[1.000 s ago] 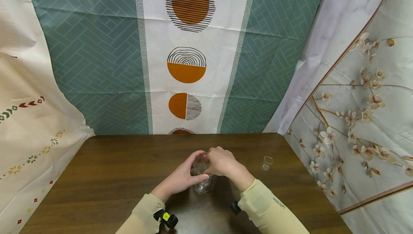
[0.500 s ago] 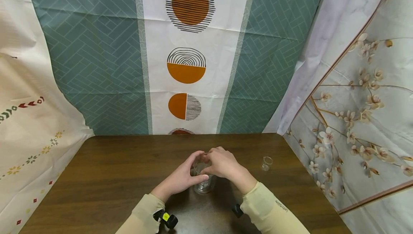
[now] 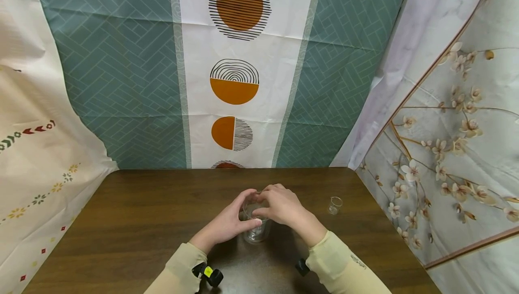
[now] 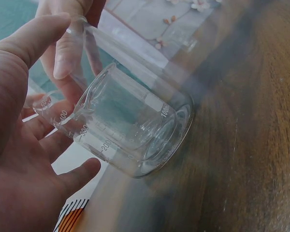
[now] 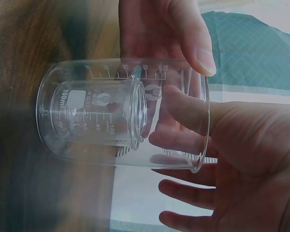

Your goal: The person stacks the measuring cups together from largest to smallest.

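Observation:
A large clear glass beaker stands upright on the wooden table, near the middle in the head view. Nested inside it, at the bottom, is a smaller beaker marked 100 ml. My left hand grips the large beaker from the left, thumb at the near side and fingers round the far side. From the right, my right hand reaches over the rim. Its thumb and a finger dip inside the large beaker, apart from the smaller one's rim; the other fingers stay outside.
A tiny glass beaker stands on the table to the right of the hands. Behind the table's far edge hangs a green and white patterned cloth. A floral curtain borders the right side.
My right thumb has lifted slightly, and the right wrist has shifted a little to the right. The left hand and the large beaker have stayed in place.

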Demonstrator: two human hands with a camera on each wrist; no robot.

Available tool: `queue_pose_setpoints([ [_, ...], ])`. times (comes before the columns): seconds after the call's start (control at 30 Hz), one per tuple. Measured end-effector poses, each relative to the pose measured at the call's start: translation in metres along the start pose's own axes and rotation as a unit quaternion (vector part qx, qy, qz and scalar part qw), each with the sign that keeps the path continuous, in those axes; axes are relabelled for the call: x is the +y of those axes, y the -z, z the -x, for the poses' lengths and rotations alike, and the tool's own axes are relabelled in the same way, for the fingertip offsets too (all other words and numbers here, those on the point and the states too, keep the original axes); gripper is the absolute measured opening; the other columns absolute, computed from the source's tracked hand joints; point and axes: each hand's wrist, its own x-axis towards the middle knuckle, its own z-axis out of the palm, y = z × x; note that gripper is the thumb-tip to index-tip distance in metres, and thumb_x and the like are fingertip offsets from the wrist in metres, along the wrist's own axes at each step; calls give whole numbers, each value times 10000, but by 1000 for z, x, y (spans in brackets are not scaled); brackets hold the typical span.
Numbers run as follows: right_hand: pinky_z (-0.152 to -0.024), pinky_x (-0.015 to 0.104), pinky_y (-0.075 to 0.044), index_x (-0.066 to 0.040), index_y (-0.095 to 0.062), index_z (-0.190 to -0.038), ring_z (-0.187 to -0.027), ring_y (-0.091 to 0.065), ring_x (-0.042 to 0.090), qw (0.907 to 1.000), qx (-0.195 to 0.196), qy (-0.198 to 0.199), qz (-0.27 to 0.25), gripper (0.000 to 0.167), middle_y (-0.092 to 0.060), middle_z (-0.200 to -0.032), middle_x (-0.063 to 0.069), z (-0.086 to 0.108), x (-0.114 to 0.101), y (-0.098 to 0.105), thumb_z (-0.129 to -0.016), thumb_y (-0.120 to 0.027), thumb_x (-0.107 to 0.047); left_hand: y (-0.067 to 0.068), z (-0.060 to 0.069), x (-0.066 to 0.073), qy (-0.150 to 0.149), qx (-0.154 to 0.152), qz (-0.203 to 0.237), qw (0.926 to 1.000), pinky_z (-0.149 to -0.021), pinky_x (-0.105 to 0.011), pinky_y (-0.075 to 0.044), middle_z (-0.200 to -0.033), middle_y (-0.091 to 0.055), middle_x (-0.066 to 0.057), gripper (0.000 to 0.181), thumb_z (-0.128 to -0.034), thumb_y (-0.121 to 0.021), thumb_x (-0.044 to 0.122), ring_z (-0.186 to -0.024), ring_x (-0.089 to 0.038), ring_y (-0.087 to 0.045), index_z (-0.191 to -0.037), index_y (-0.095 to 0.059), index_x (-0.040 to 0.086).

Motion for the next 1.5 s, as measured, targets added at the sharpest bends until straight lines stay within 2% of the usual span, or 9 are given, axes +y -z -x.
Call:
queue_pose_setpoints([
  [0.5, -1030, 557, -557, -155, -833, -1238, -1271, -624, 330, 9996, 224, -16, -151, 387, -736, -1287, 68, 7, 5, 0, -965, -875, -427, -1, 0, 0, -46, 34, -69, 10000, -1263, -660, -310, -1660, -480, -21, 826, -1019, -832, 358, -1557, -316, -427, -1675, -343, 249],
  [1.17, -1007, 572, -564, -140, -819, -1232, -1283, -627, 344, 9976, 575, 229, -300, 365, -739, -1293, 52, 16, 8, 1, -971, -876, -389, -1, 0, -2, -90, 66, -206, 9997, -1258, -647, -327, -1638, -489, -8, 830, -1021, -832, 336, -1543, -311, -440, -1679, -334, 243],
  [1.5, -999, 556, -570, -143, -805, -1253, -1268, -640, 317, 9962, 782, 272, -270, 397, -732, -1299, 40, 21, 11, 1, -969, -871, -412, -1, 0, -1, -102, 52, -197, 9997, -1255, -648, -332, -1649, -489, -23, 859, -1009, -835, 413, -1548, -323, -438, -1682, -334, 226],
])
